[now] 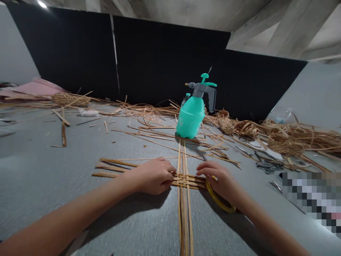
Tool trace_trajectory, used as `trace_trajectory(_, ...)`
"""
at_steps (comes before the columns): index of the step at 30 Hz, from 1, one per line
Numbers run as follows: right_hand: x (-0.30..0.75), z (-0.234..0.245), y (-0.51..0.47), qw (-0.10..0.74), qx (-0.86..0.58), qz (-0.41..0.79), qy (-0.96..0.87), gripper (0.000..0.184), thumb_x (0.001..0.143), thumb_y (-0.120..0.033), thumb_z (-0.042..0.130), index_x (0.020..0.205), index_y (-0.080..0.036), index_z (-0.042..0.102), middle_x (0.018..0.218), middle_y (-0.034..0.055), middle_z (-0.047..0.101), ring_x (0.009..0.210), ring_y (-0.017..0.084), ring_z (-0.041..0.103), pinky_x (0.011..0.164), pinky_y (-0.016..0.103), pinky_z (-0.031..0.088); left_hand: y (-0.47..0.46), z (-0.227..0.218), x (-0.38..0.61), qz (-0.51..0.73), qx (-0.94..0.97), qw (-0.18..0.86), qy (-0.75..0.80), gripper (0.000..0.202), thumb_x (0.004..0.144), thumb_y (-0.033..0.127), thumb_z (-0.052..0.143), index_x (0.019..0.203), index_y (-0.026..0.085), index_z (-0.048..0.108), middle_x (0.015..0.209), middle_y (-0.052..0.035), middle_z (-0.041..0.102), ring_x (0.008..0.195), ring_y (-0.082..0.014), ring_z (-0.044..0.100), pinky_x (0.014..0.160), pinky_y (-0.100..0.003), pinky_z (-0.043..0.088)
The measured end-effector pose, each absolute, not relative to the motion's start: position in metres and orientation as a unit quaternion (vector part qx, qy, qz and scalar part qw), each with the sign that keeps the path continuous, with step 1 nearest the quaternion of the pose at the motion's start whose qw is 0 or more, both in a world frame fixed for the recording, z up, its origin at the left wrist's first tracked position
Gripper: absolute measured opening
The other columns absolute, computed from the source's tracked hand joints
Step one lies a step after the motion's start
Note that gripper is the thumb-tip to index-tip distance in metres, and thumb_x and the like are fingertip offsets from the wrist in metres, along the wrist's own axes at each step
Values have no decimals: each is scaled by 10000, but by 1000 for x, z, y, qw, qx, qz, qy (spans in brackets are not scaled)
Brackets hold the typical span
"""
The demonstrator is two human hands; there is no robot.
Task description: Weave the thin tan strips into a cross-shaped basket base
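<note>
Left hand (pixel 156 176), in the head view, curled at the left edge of the woven patch (pixel 183 180), its grip hidden; right hand (pixel 221 179) bent loosely around yellow-handled scissors (pixel 226 209). Between them, the patch looked closely interlaced, while long ends (pixel 185 220) left, near and far seemed yet unwoven.

Both forearms (pixel 87 217) angle inward, left hand (pixel 154 176) curled palm-down, right hand (pixel 222 179) loosely bent.
</note>
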State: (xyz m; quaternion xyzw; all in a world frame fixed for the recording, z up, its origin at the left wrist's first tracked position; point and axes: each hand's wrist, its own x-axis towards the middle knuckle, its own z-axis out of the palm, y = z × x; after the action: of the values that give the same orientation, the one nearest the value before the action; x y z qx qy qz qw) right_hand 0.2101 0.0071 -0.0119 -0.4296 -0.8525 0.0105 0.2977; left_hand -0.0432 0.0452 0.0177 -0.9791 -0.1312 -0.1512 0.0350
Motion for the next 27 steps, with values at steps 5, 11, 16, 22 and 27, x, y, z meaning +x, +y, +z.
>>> trace_trajectory(5, 196, -7, -4, 274, -394, 83, -873, 328, 787, -20, 425, 828, -224, 679, 841, 49, 549, 765, 144, 533, 663, 269, 457, 41, 23, -39, -123, -985, 82, -84, 161, 833, 130, 464, 864, 156, 620, 846, -69, 636, 779, -182, 562, 786, -337, 411)
trace_trajectory(11, 185, -7, -13, 228, -388, 124, -884, 437, 755, 36, 435, 888, -285, 700, 881, 39, 534, 809, 145, 511, 730, 301, 434, 33, 24, -37, -128, -990, 3, -51, 210, 737, 70, 540, 865, 201, 644, 874, -33, 639, 851, -181, 559, 823, -329, 398)
trace_trajectory(16, 183, -3, -16, 219, -394, 138, -882, 422, 776, 13, 435, 924, -288, 691, 899, 40, 548, 819, 151, 520, 733, 304, 440, 32, 20, -36, -111, -992, -34, -57, 231, 723, 54, 535, 867, 201, 640, 919, -36, 635, 883, -180, 553, 850, -321, 390)
trace_trajectory(22, 178, -2, -18, 214, -375, 120, -894, 427, 795, 12, 406, 943, -278, 681, 914, 47, 561, 827, 149, 534, 721, 290, 444, 30, 22, -35, -114, -991, 13, -61, 250, 704, 69, 561, 907, 197, 632, 938, -45, 604, 866, -184, 538, 832, -322, 388)
trace_trajectory(27, 176, -2, -19, 217, -380, 129, -890, 427, 767, 39, 402, 880, -258, 687, 907, 48, 567, 827, 149, 539, 720, 290, 443, 31, 21, -33, -103, -991, 73, -43, 166, 744, 74, 567, 847, 189, 628, 887, -41, 614, 841, -176, 537, 824, -322, 374)
